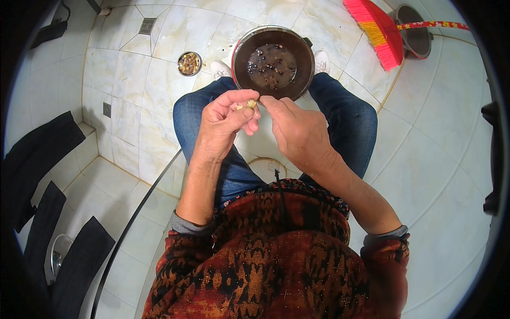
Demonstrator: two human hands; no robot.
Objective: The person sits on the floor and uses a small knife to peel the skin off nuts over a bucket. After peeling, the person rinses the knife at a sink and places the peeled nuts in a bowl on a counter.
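Note:
My left hand (223, 123) pinches a small yellowish piece of food (251, 104) between thumb and fingers, with a paler bit beside it. Close against that piece are the curled fingers of my right hand (297, 125), around what looks like a small thin tool, mostly hidden. Just beyond both hands stands a round, dark-walled bucket (305, 71) between the feet. Murky water (275, 65) in its bottom holds many dark, roundish bits, too small to name surely. Left of the bucket, a small metal bowl (179, 65) contains yellow and brown pieces (189, 63).
A red and yellow broom (376, 34) lies by a grey bin (416, 34) at upper right. Floor drains (147, 26) are set in the marbled tiles. A dark-edged glass panel (133, 219) runs along the left, with black cloths (44, 147) beyond it. Jeans-clad knees (352, 119) flank the hands.

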